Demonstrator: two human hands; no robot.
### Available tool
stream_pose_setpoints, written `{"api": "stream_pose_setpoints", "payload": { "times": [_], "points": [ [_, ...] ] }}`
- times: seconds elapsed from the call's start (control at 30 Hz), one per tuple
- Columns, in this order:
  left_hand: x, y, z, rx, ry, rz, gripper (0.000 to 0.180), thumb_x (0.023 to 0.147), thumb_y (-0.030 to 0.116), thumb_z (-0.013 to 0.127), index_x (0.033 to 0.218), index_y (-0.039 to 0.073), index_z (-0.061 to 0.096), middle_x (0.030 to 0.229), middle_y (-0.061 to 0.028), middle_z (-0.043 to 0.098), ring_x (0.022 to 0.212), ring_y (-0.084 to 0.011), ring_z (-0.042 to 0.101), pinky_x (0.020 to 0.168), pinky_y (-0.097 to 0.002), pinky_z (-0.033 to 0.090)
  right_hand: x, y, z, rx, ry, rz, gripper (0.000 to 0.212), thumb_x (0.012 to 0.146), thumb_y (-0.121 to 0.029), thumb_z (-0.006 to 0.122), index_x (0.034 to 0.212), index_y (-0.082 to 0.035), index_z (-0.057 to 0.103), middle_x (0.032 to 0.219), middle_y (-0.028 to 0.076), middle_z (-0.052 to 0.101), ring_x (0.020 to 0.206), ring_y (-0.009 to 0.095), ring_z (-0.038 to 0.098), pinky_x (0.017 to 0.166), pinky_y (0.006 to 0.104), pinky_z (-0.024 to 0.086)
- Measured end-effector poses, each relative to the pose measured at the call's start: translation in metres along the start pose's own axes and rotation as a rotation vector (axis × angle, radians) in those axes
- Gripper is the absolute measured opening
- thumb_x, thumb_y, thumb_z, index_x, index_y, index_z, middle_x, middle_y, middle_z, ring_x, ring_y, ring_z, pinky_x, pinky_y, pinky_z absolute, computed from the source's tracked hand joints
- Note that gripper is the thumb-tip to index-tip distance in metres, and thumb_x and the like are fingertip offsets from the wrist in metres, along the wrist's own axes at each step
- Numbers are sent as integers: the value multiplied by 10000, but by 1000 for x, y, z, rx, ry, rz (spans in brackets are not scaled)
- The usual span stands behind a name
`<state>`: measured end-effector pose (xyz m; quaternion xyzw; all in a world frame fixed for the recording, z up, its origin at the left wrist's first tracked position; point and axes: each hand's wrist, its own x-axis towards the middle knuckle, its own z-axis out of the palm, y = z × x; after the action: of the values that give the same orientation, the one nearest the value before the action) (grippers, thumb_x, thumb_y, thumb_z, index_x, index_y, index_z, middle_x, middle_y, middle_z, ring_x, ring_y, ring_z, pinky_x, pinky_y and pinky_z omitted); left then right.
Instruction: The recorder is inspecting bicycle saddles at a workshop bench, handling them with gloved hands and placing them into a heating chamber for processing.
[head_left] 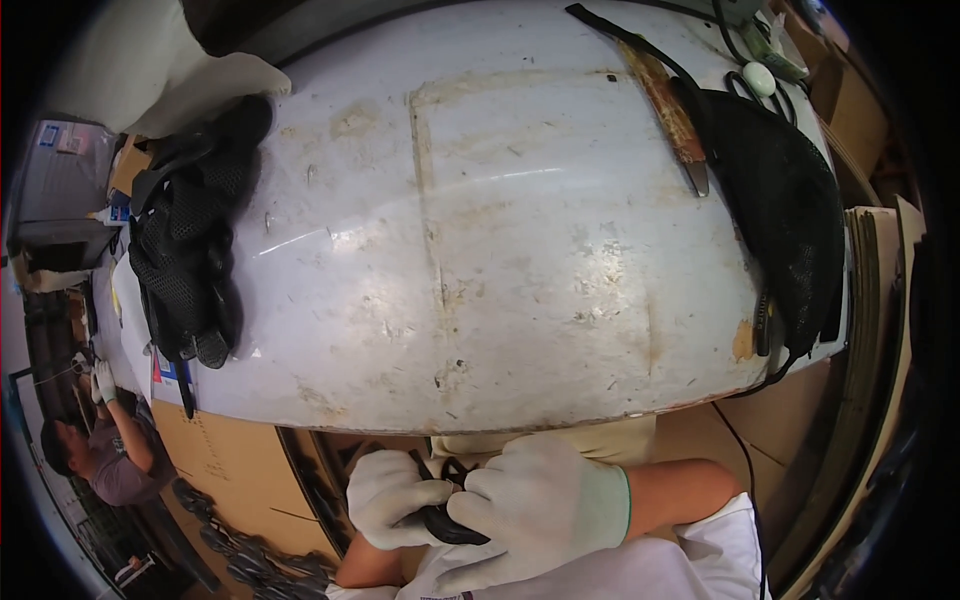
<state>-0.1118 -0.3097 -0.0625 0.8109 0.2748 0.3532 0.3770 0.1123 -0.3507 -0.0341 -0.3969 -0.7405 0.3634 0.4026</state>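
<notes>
Both my hands wear white gloves and are close together over my lap, just below the near edge of the table. My left hand has its fingers curled round one side of a small black piece. From the other side my right hand grips the same piece with thumb and fingers. The gloves cover most of it, so I cannot make out its kind; a curved, smooth black edge shows below the fingers.
The worn white tabletop carries a pile of black mesh pieces on the left. At the right lie a large black mesh piece and a pointed tool with a worn handle. Another person works at the far left.
</notes>
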Motion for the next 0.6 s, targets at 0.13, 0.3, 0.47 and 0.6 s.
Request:
{"api": "stream_pose_setpoints", "payload": {
  "times": [0.13,0.3,0.47,0.6],
  "points": [
    [20,25,-23,204,-260,-5,423,651,400,843,924,82,787,581,-4,473,471,-209,500,481,-344,386,2,-2,-8,-81,-3,-1,464,913,-470,752,681,-102,589,567,46,493,469,226,526,442,363,396],
    [44,56,-22,356,-295,7,393,833,335,840,1079,52,724,574,38,506,442,-160,483,459,-318,381,-10,7,-9,-6,91,-130,441,851,-409,822,645,-120,562,583,27,474,484,215,499,473,345,378],
    [52,62,-23,434,-366,5,709,713,454,910,1223,43,640,595,35,519,459,-198,494,464,-339,381,-5,10,-16,-22,121,-70,378,833,-342,839,653,-122,589,594,22,459,501,210,488,473,353,366],
    [59,54,-11,446,-362,89,656,748,425,894,1223,41,651,661,30,559,510,-188,518,472,-345,382,-15,19,-30,-39,113,-109,377,814,-313,862,662,-104,588,602,32,465,502,216,469,469,360,356]
  ]
}}
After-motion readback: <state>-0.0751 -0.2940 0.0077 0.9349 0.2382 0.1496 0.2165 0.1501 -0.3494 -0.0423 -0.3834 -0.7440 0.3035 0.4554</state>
